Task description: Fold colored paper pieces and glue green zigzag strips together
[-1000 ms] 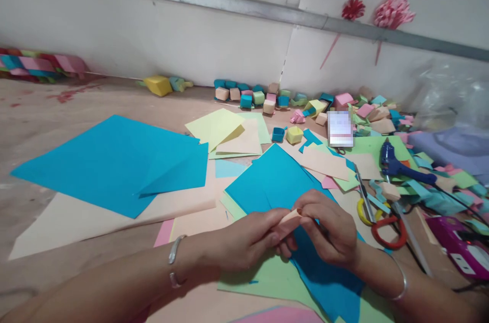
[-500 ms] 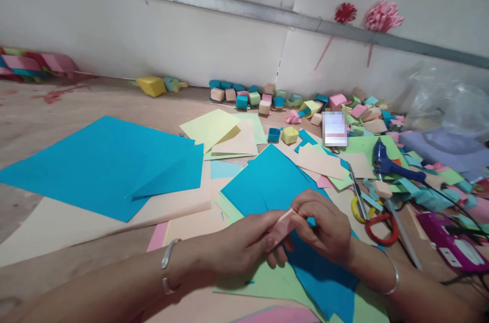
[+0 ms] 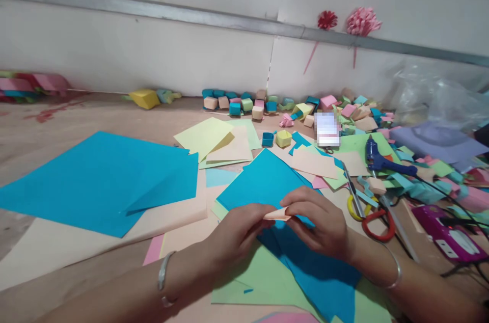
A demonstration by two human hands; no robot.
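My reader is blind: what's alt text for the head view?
The left hand and right hand hold a small peach paper piece over blue paper; scissors and a glue gun lie to the right, small paper blocks near the wall.

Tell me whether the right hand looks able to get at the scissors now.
Likely yes: the scissors lie close beside the right hand, red handle uncovered. That hand pinches a peach paper, though, so it would need to let go first.
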